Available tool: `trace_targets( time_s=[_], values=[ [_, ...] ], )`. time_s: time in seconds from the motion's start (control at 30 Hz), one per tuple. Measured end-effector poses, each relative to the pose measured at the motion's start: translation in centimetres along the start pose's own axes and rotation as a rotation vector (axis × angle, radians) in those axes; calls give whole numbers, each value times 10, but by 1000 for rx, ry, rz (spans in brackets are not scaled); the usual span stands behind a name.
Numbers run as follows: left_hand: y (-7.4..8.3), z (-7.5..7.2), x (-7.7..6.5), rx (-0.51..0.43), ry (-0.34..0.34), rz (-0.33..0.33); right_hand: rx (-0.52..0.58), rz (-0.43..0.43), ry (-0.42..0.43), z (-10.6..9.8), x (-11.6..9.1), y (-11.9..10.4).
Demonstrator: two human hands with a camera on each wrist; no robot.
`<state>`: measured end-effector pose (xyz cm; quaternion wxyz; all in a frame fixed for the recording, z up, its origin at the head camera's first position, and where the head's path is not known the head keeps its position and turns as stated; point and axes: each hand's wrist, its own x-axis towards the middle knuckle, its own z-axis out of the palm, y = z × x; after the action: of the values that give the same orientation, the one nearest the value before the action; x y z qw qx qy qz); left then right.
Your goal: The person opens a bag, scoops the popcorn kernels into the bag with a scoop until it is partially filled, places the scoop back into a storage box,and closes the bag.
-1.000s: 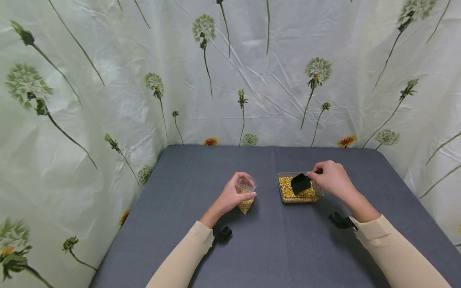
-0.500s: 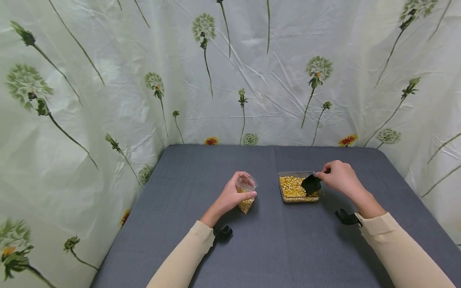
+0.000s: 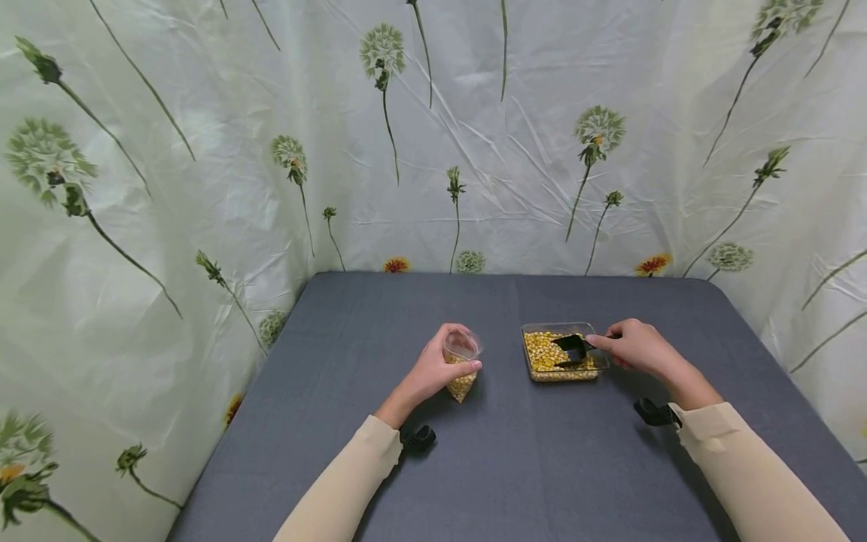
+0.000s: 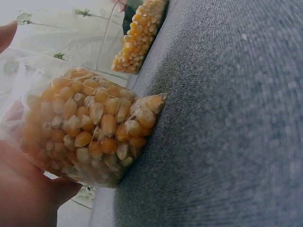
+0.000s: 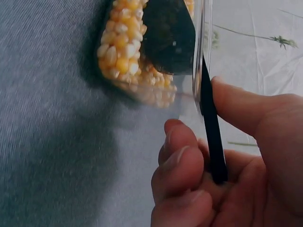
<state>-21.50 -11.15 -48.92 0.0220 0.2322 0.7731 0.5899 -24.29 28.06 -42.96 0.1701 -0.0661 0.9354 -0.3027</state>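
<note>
My left hand point(image 3: 436, 366) grips a clear plastic bag point(image 3: 462, 382) around its open top. Corn kernels fill the lower part of the bag point(image 4: 90, 123), and its pointed bottom corner meets the tablecloth. To the right stands a clear rectangular container point(image 3: 565, 376) with yellow and white corn kernels point(image 3: 544, 350) in it. With thumb and fingers, my right hand point(image 3: 640, 346) holds a black scoop by its handle point(image 5: 214, 137). The scoop's head point(image 3: 574, 348) is down among the kernels, and its handle crosses the container's right rim.
A dark grey cloth point(image 3: 501, 467) covers the table. Behind it and along the sides hangs a pale curtain point(image 3: 433, 135) printed with dandelions. Black straps point(image 3: 653, 412) hang at both wrists.
The scoop shifts right across the container, then tips from slanting down to lying nearly level in the kernels. My right hand goes rightward, then lower. The left hand and bag stay still.
</note>
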Motion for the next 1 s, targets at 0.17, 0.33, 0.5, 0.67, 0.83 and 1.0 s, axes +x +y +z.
trace_targets(
  time_s=[0.17,0.33,0.5,0.67,0.83,1.0],
  values=[
    [-1,4,-1,-13,-12,5,-6,-43,-2,4,-2,4],
    [-2,6,-3,-9,-23,4,45,-91,7,6,-9,12],
    [0,3,-1,0,-11,11,142,-96,52,4,-14,11],
    [3,0,1,1,-9,19,205,-79,70,2,-14,8],
    [4,0,0,13,-11,25,270,-43,95,8,-14,11],
    [2,0,-2,28,-14,28,374,-12,96,15,-16,18]
  ],
)
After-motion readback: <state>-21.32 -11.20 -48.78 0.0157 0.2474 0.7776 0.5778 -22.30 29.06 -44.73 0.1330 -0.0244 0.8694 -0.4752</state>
